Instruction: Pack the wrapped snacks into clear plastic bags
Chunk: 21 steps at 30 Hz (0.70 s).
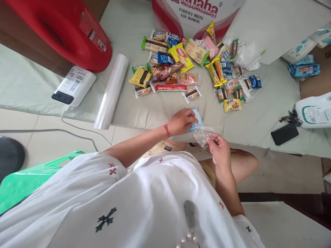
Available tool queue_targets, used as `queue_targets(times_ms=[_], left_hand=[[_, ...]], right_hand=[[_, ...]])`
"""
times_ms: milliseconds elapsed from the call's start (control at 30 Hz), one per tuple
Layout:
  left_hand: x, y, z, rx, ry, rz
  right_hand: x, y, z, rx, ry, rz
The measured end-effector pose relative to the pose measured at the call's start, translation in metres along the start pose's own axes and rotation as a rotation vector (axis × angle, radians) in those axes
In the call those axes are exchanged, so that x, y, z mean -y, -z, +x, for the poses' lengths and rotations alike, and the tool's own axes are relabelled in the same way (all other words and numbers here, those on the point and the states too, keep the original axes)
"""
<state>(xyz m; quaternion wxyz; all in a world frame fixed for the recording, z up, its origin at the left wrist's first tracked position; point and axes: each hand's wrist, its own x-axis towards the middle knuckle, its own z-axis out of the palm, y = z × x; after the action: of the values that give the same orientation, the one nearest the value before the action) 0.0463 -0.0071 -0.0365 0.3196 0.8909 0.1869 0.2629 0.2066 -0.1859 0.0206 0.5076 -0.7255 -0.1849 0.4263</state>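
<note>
My left hand point(181, 122) is closed around a small light-blue snack packet point(197, 120) at the near edge of the pale green bed point(160, 110). My right hand point(219, 148) pinches a clear plastic bag point(204, 135) just right of the packet, over my knee. Both hands are close together, nearly touching. Further back on the bed lies a spread of several wrapped snacks point(191, 65) in yellow, blue, pink and brown.
A roll of clear film point(111, 91) lies left of the snacks, with a white device point(73, 85) and a red container point(64, 29) beyond. A large water jug point(196, 13) stands behind. A black phone point(284, 133), keys and a white bottle point(314, 112) sit right. A green stool point(31, 175) is left.
</note>
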Motion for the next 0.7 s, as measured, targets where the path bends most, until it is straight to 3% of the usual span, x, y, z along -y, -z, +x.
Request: queue_targets(times_ms=[167, 367, 467, 600, 700], left_hand=[[0.000, 0.000, 0.000, 0.006, 0.000, 0.003], [0.000, 0.001, 0.000, 0.012, 0.000, 0.011], [0.000, 0.000, 0.000, 0.011, -0.003, 0.002], [0.000, 0.001, 0.000, 0.013, 0.005, -0.003], [-0.001, 0.001, 0.000, 0.020, 0.019, -0.003]], right_hand=[[-0.016, 0.014, -0.021, -0.118, 0.036, 0.014], [-0.034, 0.037, -0.043, -0.104, -0.016, -0.060], [-0.027, 0.029, -0.034, -0.132, 0.015, 0.002], [-0.014, 0.008, -0.011, -0.063, -0.025, 0.009], [-0.017, 0.004, -0.007, -0.113, 0.050, -0.042]])
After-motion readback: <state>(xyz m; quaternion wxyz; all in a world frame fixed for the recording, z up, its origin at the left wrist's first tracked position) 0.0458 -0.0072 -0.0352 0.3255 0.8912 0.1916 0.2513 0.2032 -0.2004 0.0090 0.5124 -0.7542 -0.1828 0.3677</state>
